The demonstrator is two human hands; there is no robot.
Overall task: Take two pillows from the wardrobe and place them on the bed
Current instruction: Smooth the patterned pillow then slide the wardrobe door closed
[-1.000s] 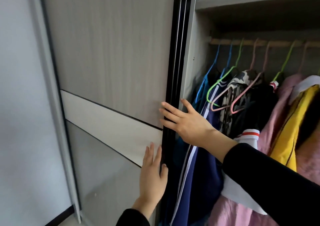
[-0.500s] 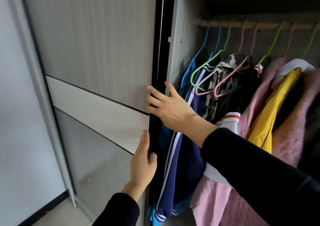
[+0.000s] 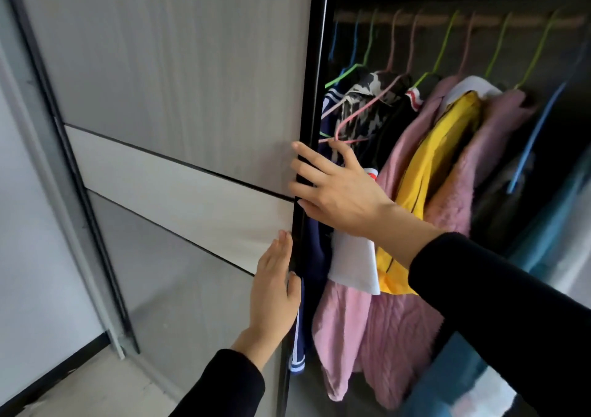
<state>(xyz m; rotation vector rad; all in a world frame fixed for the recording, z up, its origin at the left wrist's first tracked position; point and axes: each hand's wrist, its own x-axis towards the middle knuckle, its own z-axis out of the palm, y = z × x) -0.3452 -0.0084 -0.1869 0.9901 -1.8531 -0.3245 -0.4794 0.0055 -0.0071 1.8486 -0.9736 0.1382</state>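
Sliding wardrobe door (image 3: 179,103), grey wood-grain with a pale horizontal band, fills the frame from 9 to 12 o'clock; its black edge strip (image 3: 315,97) runs vertically at centre. Left hand (image 3: 275,292) lies flat on the door face at 6 o'clock, fingers straight and together, thumb at the black edge, gripping nothing. Right hand (image 3: 335,189) at centre, fingers (image 3: 307,152) spread across the black edge, holding nothing. Open wardrobe interior at 3 o'clock: wooden rail (image 3: 463,20), coloured hangers, pink coat (image 3: 412,148), yellow garment (image 3: 438,157). Pillows not visible in this view.
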